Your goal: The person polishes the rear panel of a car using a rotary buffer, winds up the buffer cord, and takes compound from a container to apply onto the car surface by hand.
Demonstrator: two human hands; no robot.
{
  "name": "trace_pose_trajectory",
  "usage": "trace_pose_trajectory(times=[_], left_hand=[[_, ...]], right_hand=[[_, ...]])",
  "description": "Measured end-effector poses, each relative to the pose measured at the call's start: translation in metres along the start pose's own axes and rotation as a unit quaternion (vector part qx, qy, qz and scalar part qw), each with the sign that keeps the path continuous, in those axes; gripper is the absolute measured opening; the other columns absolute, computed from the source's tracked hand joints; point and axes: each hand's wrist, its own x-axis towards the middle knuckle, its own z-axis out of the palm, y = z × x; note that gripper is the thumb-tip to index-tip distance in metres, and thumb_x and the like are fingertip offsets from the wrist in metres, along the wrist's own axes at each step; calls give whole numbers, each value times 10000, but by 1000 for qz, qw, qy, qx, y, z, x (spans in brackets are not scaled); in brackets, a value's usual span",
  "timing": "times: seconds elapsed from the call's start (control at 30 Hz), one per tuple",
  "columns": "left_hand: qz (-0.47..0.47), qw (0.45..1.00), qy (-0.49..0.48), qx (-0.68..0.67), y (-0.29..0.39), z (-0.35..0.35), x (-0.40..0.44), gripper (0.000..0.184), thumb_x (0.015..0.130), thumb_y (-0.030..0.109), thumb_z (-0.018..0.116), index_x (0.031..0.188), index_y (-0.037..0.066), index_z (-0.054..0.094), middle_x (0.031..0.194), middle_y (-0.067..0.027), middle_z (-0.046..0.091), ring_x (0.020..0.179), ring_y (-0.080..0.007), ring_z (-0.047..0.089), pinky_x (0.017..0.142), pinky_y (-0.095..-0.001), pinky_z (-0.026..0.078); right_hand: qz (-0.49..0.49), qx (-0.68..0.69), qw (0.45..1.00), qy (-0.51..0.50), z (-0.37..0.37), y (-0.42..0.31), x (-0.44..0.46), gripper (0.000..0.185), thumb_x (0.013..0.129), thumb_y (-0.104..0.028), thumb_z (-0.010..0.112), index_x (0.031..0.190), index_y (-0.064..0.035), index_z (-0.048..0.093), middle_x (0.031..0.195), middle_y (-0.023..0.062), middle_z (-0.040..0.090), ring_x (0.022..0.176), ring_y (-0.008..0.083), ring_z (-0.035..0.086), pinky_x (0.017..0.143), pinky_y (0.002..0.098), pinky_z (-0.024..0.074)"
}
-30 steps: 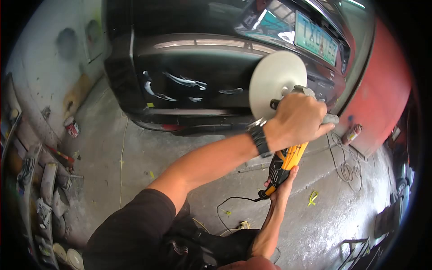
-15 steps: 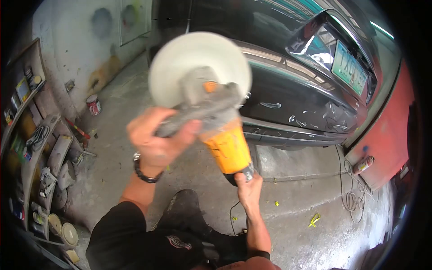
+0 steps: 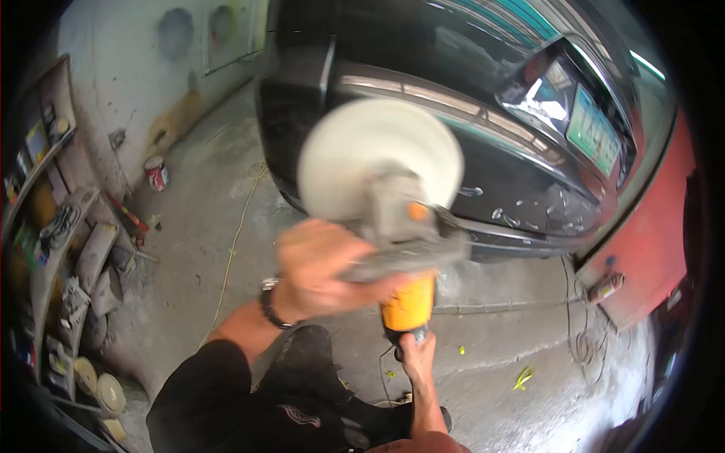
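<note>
Above the concrete floor [image 3: 189, 279], by the rear corner of the car [image 3: 423, 57], the polisher [image 3: 411, 302] seems heavy toward its likely soft pad [image 3: 362, 151], so my left grip [image 3: 321, 264] clasps the front handle [image 3: 411, 260] and my right grip [image 3: 419, 351] the tail [image 3: 402, 333].

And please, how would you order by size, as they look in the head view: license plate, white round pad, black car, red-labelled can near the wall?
Black car
White round pad
License plate
Red-labelled can

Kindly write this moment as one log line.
left hand: grey handle; right hand: black rear end; yellow-grey polisher: round white pad before black car, contact unclear
</note>
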Motion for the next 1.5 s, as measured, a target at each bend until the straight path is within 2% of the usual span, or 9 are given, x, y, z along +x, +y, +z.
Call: trace_pose_trajectory(times=[0.07, 0.3, 0.5, 0.63, 0.77, 1.13, 1.23, 1.27, 1.5], left_hand=[[11, 999, -16, -30, 13, 29, 9, 415, 750, 427, 836, 612, 137, 574, 507, 36, 508, 423, -127, 512, 438, -285, 371], [16, 992, 16, -126, 15, 60, 33, 439, 726, 383, 843, 581, 126, 519, 506, -4, 475, 446, -188, 515, 454, -321, 385], [-26, 998, 57, 17, -13, -23, 23, 326, 700, 303, 889, 725, 56, 678, 617, -47, 630, 505, -201, 609, 478, -310, 456], [-105, 975, 121, 154, -23, -62, 8, 355, 748, 279, 851, 783, -12, 651, 637, -56, 608, 555, -146, 554, 541, -280, 439], [-123, 985, 79, 90, -17, -59, 14, 358, 769, 276, 839, 793, -19, 638, 639, -41, 575, 567, -128, 498, 554, -263, 409], [-49, 996, -72, -24, 80, 86, 75, 302, 689, 181, 894, 725, 17, 643, 605, -111, 600, 484, -212, 541, 488, -281, 420], [28, 996, -67, -59, 94, 138, 89, 329, 679, 223, 897, 672, 47, 618, 582, -127, 578, 478, -278, 540, 463, -316, 417], [57, 994, -73, -49, 98, 154, 93, 318, 695, 239, 888, 686, 46, 635, 587, -120, 592, 478, -257, 557, 467, -305, 421], [114, 982, -145, -30, 144, 279, 117, 396, 754, 458, 785, 658, 90, 677, 548, -77, 609, 504, -274, 612, 472, -357, 455]], right_hand=[[-7, 66, 996, 55, -5, 22, -7, 930, 689, -830, 653, 1000, 46, 615, 724, 72, 626, 528, 136, 593, 468, 280, 473], [-67, 52, 986, 144, -23, 0, -12, 918, 720, -826, 617, 961, 59, 589, 647, 81, 593, 475, 184, 589, 443, 296, 490], [-24, -45, 998, 37, 11, -59, -4, 493, 835, -474, 711, 908, 12, 669, 732, 58, 652, 566, 105, 568, 499, 285, 459], [-8, -61, 994, -91, 41, -79, 20, 642, 804, -510, 787, 1077, 54, 646, 846, 78, 690, 796, 130, 612, 711, 330, 515], [-116, -40, 991, -56, 42, -65, 23, 762, 807, -634, 722, 1112, 58, 624, 845, 102, 686, 789, 153, 622, 726, 359, 518], [-25, 109, 992, 54, -54, -18, 13, 911, 814, -789, 566, 1061, 86, 635, 788, 93, 638, 651, 148, 621, 518, 293, 508], [-16, 142, 985, 100, -83, -6, 15, 930, 806, -804, 553, 1017, 98, 631, 765, 107, 630, 606, 167, 622, 489, 306, 520], [-20, 106, 984, 138, -88, -4, 18, 977, 806, -884, 397, 893, 60, 630, 672, 109, 623, 528, 180, 622, 470, 281, 478], [-6, 261, 948, 183, -160, 18, 42, 870, 860, -837, 371, 981, -11, 618, 616, 77, 576, 457, 174, 567, 436, 298, 492]])
